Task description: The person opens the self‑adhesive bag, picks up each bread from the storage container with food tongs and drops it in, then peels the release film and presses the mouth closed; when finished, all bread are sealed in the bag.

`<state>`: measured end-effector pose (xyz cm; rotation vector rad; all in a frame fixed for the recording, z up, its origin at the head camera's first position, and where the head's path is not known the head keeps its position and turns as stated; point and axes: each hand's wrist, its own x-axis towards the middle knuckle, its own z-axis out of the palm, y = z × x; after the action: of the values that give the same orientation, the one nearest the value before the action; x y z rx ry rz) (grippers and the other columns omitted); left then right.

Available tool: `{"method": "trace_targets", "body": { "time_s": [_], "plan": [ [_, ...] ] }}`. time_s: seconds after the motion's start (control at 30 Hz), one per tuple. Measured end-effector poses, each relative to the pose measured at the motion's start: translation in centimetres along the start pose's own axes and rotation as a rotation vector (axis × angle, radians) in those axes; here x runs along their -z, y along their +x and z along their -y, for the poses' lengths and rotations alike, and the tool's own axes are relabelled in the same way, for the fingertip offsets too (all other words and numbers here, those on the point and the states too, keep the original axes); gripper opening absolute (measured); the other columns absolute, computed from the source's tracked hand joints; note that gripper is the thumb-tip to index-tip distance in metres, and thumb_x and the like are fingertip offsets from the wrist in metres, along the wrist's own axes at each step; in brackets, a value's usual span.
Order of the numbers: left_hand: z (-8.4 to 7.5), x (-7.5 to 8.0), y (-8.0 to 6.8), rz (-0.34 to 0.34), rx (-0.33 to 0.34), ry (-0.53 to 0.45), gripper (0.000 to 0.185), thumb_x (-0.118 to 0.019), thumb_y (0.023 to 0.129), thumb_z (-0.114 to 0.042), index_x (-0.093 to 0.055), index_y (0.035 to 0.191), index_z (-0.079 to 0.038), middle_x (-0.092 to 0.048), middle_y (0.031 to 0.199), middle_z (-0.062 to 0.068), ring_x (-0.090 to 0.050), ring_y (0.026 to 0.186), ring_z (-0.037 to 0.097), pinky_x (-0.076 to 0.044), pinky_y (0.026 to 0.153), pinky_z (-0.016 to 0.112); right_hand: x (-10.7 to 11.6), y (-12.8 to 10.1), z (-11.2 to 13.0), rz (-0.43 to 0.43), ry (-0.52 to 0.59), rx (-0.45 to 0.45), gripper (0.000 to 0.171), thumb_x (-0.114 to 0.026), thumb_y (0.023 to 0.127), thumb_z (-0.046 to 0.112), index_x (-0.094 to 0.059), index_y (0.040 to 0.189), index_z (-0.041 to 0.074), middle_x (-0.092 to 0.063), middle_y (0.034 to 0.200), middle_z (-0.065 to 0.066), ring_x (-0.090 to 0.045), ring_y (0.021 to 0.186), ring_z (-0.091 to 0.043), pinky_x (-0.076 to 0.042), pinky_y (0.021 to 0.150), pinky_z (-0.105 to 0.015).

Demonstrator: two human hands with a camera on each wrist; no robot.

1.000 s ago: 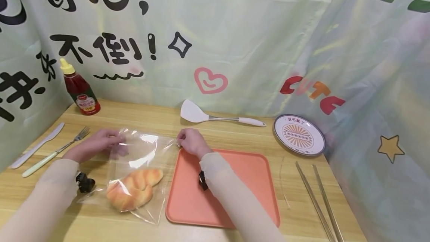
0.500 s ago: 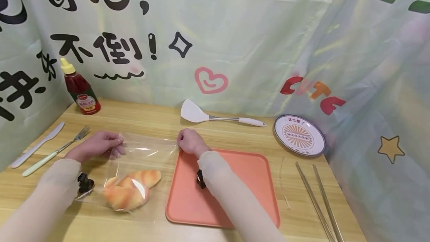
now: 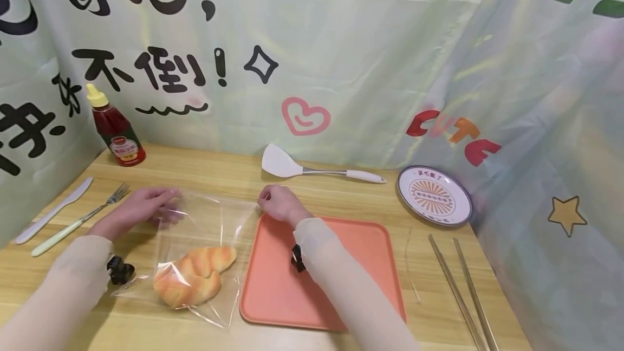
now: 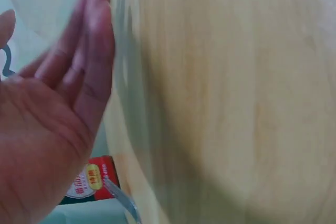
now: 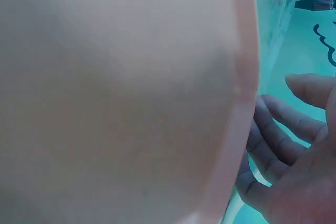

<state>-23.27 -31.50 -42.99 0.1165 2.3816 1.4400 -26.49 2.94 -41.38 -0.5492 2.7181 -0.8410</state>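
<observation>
A clear plastic bag [image 3: 205,226] lies on the table with a golden, twisted bread roll [image 3: 195,275] inside its lower half. At the bag's upper left corner is my left hand [image 3: 141,207]. In the left wrist view, the same hand [image 4: 58,98] has long, straight fingers and its thumb stands apart. My right hand [image 3: 283,203] is at the upper right corner of the bag, above the tray. Seen from the right wrist, that hand [image 5: 294,156] has loosely bent fingers with the thumb away from them; whether film touches the fingertips is unclear.
Right of the bag lies a coral tray [image 3: 278,291]. A ketchup bottle [image 3: 119,134], knife [image 3: 58,210] and fork [image 3: 83,221] are at the left. Behind are a white spatula [image 3: 322,169] and a plate [image 3: 434,196]; metal chopsticks [image 3: 458,286] lie far right.
Half a second ago my left hand pinched the bag's upper left edge and the film was flatter. Now its fingers are straighter, and the bag and bread have shifted slightly right.
</observation>
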Motion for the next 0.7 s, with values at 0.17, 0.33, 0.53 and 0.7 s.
{"method": "trace_targets", "body": {
  "time_s": [0.17, 0.33, 0.53, 0.7],
  "plan": [
    [-0.2, 0.5, -0.4, -0.015, 0.015, 0.099, 0.081, -0.037, 0.103, -0.055, -0.028, 0.146, 0.013, -0.063, 0.120, 0.024, -0.066, 0.099, 0.029, -0.057, 0.079, 0.035, 1.0, -0.7, -0.5, 0.002, -0.022, 0.019, 0.024, -0.056, 0.100, 0.023, -0.069, 0.112, 0.007, -0.066, 0.103, -0.002, -0.059, 0.094, -0.015, -0.049, 0.084, -0.028],
    [-0.5, 1.6, -1.9, -0.036, -0.031, 0.220, 0.073, -0.032, 0.106, -0.048, -0.029, 0.143, 0.015, -0.055, 0.127, 0.032, -0.060, 0.108, 0.041, -0.055, 0.085, 0.046, 3.3, -2.3, -1.5, 0.019, -0.051, 0.038, 0.029, -0.055, 0.101, 0.023, -0.064, 0.120, 0.002, -0.065, 0.109, -0.008, -0.059, 0.102, -0.020, -0.048, 0.092, -0.034],
    [-1.3, 2.6, -4.9, -0.096, -0.093, 0.432, 0.069, -0.031, 0.108, -0.042, -0.025, 0.146, 0.015, -0.029, 0.143, 0.043, -0.032, 0.126, 0.061, -0.033, 0.096, 0.071, 6.9, -6.1, -3.4, 0.040, -0.083, -0.006, 0.043, -0.055, 0.100, 0.028, -0.057, 0.133, 0.001, -0.060, 0.130, -0.012, -0.053, 0.121, -0.028, -0.043, 0.102, -0.041],
    [-2.0, 1.2, -7.4, -0.241, -0.251, 0.604, 0.056, -0.037, 0.108, -0.026, -0.033, 0.137, 0.021, -0.029, 0.137, 0.048, -0.026, 0.123, 0.065, -0.017, 0.102, 0.074, 9.4, -10.2, -5.4, 0.024, -0.122, -0.075, 0.052, -0.054, 0.100, 0.034, -0.050, 0.141, 0.002, -0.049, 0.143, -0.015, -0.041, 0.134, -0.032, -0.033, 0.110, -0.047]
  ]
}}
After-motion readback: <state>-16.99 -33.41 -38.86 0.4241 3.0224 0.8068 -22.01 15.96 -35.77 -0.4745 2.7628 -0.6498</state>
